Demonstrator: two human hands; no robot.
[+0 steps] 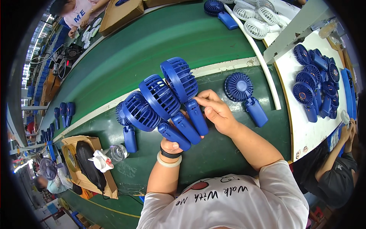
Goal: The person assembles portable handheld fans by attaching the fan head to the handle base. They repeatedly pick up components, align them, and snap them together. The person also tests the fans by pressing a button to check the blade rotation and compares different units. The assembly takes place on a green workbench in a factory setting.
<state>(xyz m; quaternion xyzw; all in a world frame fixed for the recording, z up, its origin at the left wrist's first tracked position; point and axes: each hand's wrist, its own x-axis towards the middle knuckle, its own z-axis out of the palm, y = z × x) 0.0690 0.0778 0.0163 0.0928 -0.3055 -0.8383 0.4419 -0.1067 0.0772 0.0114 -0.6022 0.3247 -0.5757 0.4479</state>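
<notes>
Three blue handheld fans [159, 95] are bunched side by side in my left hand [170, 145], which is closed around their handles from below. Their round caged heads lean up and to the left. At the neck of the rightmost fan [180, 79], the fingertips of my right hand [218, 111] touch or nearly touch it, thumb and forefinger apart. Another blue fan [130, 139] stands or lies just behind the bunch on the left, partly covered. To the right of my right hand, a single blue fan [239, 87] lies on the green bench [213, 150].
A white board [288, 82] at right bears a heap of blue fans [314, 78]. White fans [256, 27] lie at the far right beside a white tube [263, 61]. A cardboard box [110, 183] and clear jar [117, 152] stand left. Other people work around.
</notes>
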